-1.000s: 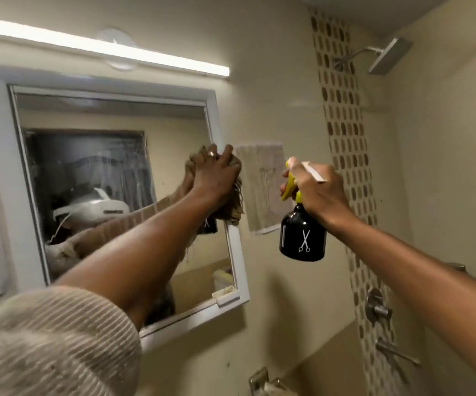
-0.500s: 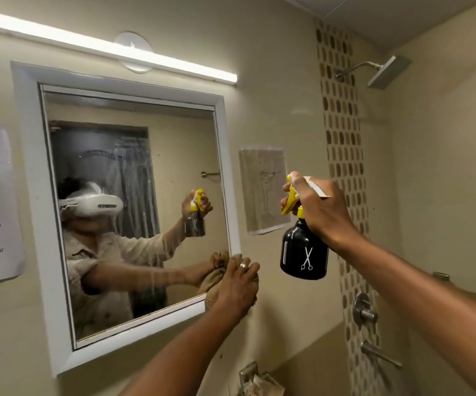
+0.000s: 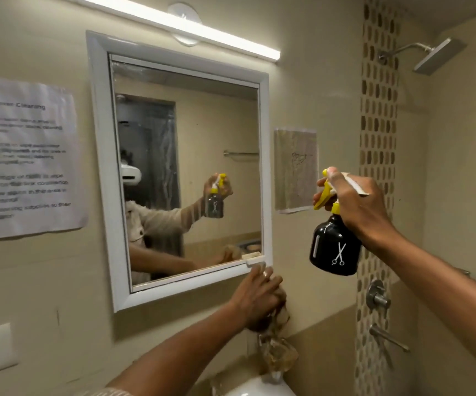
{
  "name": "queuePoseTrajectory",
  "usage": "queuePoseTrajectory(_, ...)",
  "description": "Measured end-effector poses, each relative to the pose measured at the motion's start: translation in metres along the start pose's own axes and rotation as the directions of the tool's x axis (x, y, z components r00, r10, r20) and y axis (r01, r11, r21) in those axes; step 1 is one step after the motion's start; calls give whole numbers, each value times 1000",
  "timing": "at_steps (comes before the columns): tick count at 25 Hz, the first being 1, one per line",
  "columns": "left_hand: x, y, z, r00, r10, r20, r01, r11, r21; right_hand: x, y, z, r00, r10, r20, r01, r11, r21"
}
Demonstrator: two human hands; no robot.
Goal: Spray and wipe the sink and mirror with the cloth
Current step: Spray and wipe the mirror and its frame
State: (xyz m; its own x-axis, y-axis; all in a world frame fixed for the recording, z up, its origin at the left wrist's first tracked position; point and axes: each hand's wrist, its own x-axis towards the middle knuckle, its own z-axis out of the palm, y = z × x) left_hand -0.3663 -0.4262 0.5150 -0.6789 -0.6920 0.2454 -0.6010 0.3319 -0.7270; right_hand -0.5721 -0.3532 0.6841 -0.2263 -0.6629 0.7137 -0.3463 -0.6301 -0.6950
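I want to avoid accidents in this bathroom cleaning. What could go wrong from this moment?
1. The spray bottle in the right hand is held beside the mirror, near the paper picture; a spray from here might wet the paper.
2. The left hand holds the cloth bunched at the frame's lower corner, and its loose end hangs toward the sink, where it could perhaps catch.
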Motion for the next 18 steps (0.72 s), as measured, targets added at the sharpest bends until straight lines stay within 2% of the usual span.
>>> queuePoseTrajectory(5,-3,-37,-21,984,-98,-147,98,995,-4,-29,-7,31,999,42,14,-43,999,13)
queuePoseTrajectory(7,-9,-37,-2,980,-139,-141,141,990,0,-49,-2,45,998,42,38,-41,999,-19)
queuePoseTrajectory(12,-69,-31,30,992,-62,-107,67,997,40,-115,52,81,974,127,188,-100,984,-147)
queuePoseTrajectory(15,-111,-37,43,991,-86,-100,88,996,23,-147,76,99,958,202,202,-169,971,-170)
queuePoseTrajectory(18,-142,-55,50,993,-71,-95,70,997,-18,-161,78,112,955,200,220,-164,972,-171)
